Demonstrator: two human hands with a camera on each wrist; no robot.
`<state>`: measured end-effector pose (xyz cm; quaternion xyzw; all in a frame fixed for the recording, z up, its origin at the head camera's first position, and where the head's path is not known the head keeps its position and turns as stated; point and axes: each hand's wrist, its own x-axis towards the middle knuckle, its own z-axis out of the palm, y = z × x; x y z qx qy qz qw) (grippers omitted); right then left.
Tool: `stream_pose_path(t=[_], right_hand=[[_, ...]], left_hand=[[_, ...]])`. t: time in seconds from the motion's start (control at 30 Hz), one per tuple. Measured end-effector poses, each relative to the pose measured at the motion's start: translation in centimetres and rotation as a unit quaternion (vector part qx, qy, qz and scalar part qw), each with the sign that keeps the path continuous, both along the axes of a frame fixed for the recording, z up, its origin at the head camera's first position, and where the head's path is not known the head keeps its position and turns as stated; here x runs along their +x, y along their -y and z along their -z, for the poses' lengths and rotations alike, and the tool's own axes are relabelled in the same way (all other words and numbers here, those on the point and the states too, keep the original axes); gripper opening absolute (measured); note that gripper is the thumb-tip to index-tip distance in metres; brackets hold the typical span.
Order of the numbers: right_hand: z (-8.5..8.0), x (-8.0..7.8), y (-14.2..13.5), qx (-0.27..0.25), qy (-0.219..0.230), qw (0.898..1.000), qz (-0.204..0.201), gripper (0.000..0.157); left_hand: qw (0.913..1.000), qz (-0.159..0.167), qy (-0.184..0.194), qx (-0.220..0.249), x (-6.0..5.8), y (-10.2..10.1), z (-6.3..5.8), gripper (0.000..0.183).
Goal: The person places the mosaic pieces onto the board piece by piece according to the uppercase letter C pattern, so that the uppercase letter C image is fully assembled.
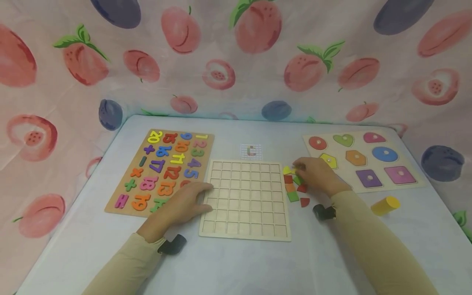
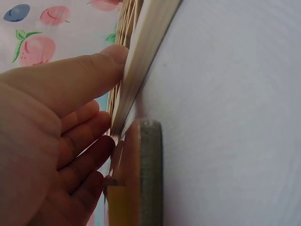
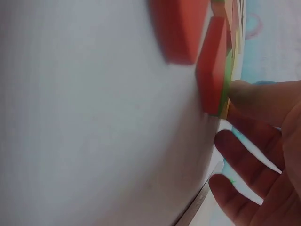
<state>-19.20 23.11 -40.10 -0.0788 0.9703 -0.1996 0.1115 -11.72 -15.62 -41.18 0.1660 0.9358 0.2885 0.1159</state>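
A square wooden grid board [image 1: 243, 200] lies flat in the middle of the table. At its left edge rests my left hand [image 1: 186, 205], thumb apart from the loosely bent fingers; in the left wrist view the thumb [image 2: 101, 68] touches the board's rim. Right of the board, my right hand [image 1: 317, 174] reaches into a small group of coloured pieces, thumb and forefinger pinching a yellow piece [image 1: 287, 170]. Its other fingers [image 3: 235, 193] are spread. Red quarter-round pieces [image 1: 304, 202], an orange piece [image 1: 290, 187] and a green piece [image 1: 293, 196] lie close by.
A number puzzle board [image 1: 125, 196] lies on the left, partly under my left hand. A shape puzzle board [image 1: 400, 157] with knobbed pieces is at the far right. A yellow cylinder [image 1: 385, 205] lies in front of it. Behind the grid board is a small pattern card [image 1: 251, 152].
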Motion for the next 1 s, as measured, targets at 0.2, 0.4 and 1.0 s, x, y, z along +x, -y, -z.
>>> stream_pose_path(t=[0.2,0.4,1.0], right_hand=[[0.0,0.01,0.02,0.005,0.003,1.0,0.008,0.043],[-0.3,0.05,0.04,-0.011,0.023,1.0,0.001,0.039],[-0.32,-0.43,0.32,0.026,0.006,0.999,-0.025,0.038]], left_hand=[[1.0,0.003,-0.002,-0.002,0.03,-0.05,-0.01,0.059],[1.0,0.005,-0.006,-0.001,0.05,-0.02,-0.14,0.058],[1.0,0.003,0.002,0.003,0.04,-0.01,-0.3,0.058]])
